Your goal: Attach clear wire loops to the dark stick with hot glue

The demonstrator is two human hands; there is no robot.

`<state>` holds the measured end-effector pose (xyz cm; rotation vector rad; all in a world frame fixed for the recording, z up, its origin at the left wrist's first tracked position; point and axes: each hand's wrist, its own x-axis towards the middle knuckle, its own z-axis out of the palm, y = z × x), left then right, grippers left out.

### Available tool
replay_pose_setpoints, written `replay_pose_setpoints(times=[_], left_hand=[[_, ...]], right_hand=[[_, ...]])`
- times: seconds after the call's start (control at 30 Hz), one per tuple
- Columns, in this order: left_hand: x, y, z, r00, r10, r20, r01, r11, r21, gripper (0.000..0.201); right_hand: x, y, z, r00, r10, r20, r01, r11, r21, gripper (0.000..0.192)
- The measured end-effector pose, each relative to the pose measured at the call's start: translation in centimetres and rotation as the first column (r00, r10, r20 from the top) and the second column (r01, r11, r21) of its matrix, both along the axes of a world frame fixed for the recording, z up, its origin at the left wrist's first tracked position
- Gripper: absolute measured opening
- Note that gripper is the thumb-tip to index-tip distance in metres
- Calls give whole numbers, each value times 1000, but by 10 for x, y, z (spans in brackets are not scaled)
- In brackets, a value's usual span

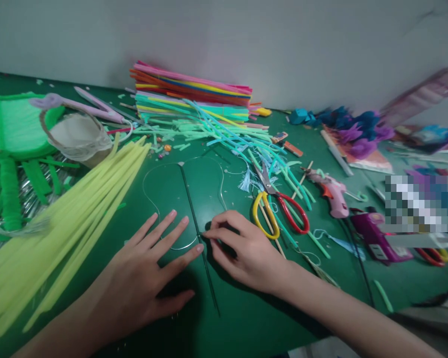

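A thin silvery wire [221,186] lies in a loose, heart-like outline on the green table. Through its middle runs a long, thin dark stick [190,199], its top touching the wire's upper dip. My left hand [149,268] rests flat with fingers spread; its index fingertip is beside the stick and near the wire's lower curve. From the right, my right hand [242,246] bends its fingers into a pinch where wire and stick cross. The wire passes under that hand, so its exact hold is partly hidden.
Scissors [271,186] with yellow and red handles lie to the right, near a pink glue gun [330,196]. Yellow pipe cleaners [78,209] fan out at left, beside a tape roll [74,136]. Stacked colored pipe cleaners [190,92] stand along the wall.
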<state>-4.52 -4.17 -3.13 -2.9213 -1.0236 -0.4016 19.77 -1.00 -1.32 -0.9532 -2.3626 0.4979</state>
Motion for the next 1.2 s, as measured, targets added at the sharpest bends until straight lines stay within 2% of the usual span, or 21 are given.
replay_pose_setpoints(times=[0.1, 0.23, 0.33, 0.4, 0.53, 0.73, 0.8, 0.87, 0.93, 1.0, 1.07, 1.1, 1.17, 1.2], left_hand=[[0, -1, 1, 1000, 2, -5, -2, 1000, 7, 58], [2, 0, 2, 1000, 18, 12, -18, 1000, 8, 55], [3, 0, 1, 1000, 10, 14, -10, 1000, -3, 55], [3, -1, 1, 1000, 14, 21, -13, 1000, -16, 56], [4, -5, 1, 997, 67, 48, -64, 995, -70, 54], [3, -3, -1, 998, 40, 53, -38, 998, -44, 56], [1, -2, -2, 998, 37, 43, -35, 999, -35, 59], [0, -1, -3, 999, 34, 31, -33, 999, -23, 63], [-2, 0, -5, 999, 28, 24, -28, 1000, -1, 66], [-4, 1, -7, 999, 4, 34, -5, 999, 36, 68], [-4, 3, -9, 999, -4, 37, 2, 998, 59, 70], [-5, 3, -9, 999, -7, 34, 5, 998, 70, 70], [-4, 4, -11, 999, -25, 24, 23, 995, 99, 71], [-4, 4, -11, 999, -30, 20, 28, 994, 108, 72]], right_hand=[[3, -3, 0, 997, -56, -46, 57, 998, 35, 20], [4, -4, -3, 997, 30, 78, -41, 988, 146, 30], [3, -5, -3, 986, 51, 156, -80, 979, 188, 30], [4, -6, -3, 989, 52, 136, -74, 983, 169, 30], [5, -8, -2, 1000, -19, -1, 19, 998, 67, 34], [6, -12, 0, 997, 28, 66, -34, 995, 90, 32], [9, -14, 6, 1000, -29, 13, 28, 995, 95, 32], [16, -16, 14, 987, -154, -42, 158, 982, 105, 31], [32, -19, 23, 938, -341, -55, 346, 932, 113, 26], [59, -22, 32, 833, -552, -26, 551, 826, 119, 20], [94, -23, 41, 676, -736, 17, 730, 673, 114, 21], [114, -23, 44, 579, -815, 35, 808, 579, 110, 24], [152, -17, 48, 410, -901, 144, 888, 430, 165, 33], [168, -12, 47, 336, -917, 216, 898, 381, 219, 38]])
